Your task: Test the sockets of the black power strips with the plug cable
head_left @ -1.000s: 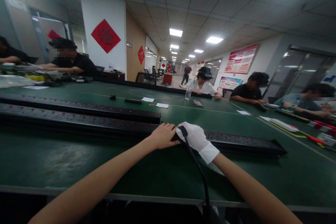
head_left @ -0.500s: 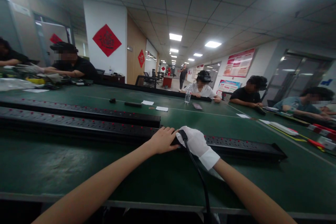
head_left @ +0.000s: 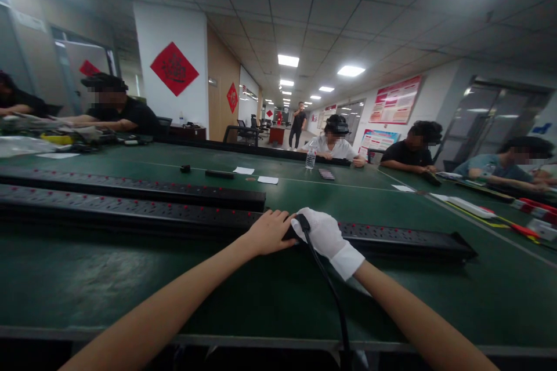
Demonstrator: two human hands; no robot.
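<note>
Left hand [head_left: 270, 232] lies loosely open on the strip [head_left: 391, 237]; gloved right hand [head_left: 321, 235] seemingly pinches the plug [head_left: 303, 222]. Its cable [head_left: 333, 295], trailing toward 6 o'clock, could snag the counter [head_left: 130, 278] edge.

Green table [head_left: 130, 278], power strips [head_left: 130, 211], paper slips [head_left: 267, 179]

Looking like a factory-style assembly workshop: people [head_left: 335, 142] are sitting around one big green bench [head_left: 108, 278], working on long black power strips [head_left: 130, 211] under office ceiling lights [head_left: 350, 71], notice boards [head_left: 395, 100] behind.
</note>
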